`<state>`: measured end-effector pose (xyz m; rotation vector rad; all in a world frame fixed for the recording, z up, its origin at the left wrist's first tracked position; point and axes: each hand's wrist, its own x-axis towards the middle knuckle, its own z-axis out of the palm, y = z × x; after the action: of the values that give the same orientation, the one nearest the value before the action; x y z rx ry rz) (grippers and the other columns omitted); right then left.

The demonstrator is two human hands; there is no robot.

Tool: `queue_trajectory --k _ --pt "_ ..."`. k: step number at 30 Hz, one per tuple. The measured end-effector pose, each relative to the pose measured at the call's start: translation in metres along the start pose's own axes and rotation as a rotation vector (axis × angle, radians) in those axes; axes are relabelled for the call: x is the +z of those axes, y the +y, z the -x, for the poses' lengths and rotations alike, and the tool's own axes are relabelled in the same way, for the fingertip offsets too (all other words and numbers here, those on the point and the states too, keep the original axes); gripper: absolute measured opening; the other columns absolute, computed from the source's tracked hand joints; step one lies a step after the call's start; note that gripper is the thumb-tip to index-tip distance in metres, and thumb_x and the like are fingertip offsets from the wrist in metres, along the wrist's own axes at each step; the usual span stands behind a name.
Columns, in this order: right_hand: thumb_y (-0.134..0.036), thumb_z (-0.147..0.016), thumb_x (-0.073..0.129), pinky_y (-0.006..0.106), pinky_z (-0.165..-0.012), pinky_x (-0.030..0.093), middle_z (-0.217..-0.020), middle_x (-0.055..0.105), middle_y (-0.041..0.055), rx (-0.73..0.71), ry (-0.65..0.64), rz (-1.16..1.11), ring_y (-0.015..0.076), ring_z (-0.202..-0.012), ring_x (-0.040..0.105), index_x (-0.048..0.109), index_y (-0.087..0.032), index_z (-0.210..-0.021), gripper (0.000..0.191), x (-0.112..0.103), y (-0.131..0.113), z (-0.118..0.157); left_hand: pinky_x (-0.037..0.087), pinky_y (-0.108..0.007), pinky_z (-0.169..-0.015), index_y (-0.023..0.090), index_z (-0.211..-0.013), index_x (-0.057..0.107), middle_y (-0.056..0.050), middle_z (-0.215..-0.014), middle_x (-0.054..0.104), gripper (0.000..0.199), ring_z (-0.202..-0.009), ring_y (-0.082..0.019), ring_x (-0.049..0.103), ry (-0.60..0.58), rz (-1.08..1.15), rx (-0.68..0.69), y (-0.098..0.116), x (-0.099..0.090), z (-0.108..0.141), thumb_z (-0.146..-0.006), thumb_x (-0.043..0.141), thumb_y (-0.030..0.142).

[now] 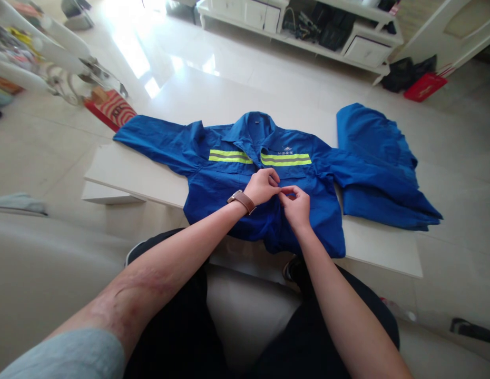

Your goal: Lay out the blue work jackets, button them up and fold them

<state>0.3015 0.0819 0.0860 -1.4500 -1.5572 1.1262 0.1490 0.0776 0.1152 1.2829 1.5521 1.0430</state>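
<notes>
A blue work jacket (225,187) with yellow-green reflective strips lies spread front up, its collar away from me and both sleeves stretched out sideways. My left hand (263,186), below a brown-strapped watch (242,200), is pinched over the front of the jacket, just under the strips. Fingertips of my right hand (296,205) meet those of the left, thumb and forefinger pressed together. Whatever lies between the fingers is too small to make out. Another folded blue garment (375,137) is at the right, partly under the jacket's sleeve.
The jacket rests on a low white table (383,247). A red patterned bag (113,109) stands by the left cuff. Beyond are a white cabinet (245,13) and a red bag (425,87) on the floor. The sofa (51,252) is at the near left.
</notes>
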Motion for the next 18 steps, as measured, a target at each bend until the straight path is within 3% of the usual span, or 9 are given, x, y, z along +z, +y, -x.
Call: queue_trajectory --k 5,18 --pt "-0.048 -0.071 0.074 0.03 -0.058 0.048 -0.076 0.071 0.0058 0.004 0.013 -0.022 0.0177 -0.06 0.06 0.069 -0.017 -0.085 0.034 0.0027 -0.0007 -0.0006 0.05 -0.022 -0.067 0.015 -0.085 0.065 -0.001 -0.072 0.069 0.025 -0.071 -0.013 0.067 0.024 0.007 -0.036 -0.0038 0.0005 -0.001 -0.064 0.068 0.0" --pt "-0.046 -0.076 0.073 0.03 -0.059 0.048 -0.078 0.071 0.0052 -0.03 0.035 -0.008 0.0191 -0.062 0.064 0.068 -0.018 -0.084 0.029 0.0013 -0.0037 0.0002 0.047 -0.022 -0.062 0.015 -0.084 0.064 0.002 -0.067 0.064 0.029 -0.066 -0.012 0.062 0.045 0.039 -0.009 -0.0073 0.0053 -0.0067 -0.06 0.066 -0.002"
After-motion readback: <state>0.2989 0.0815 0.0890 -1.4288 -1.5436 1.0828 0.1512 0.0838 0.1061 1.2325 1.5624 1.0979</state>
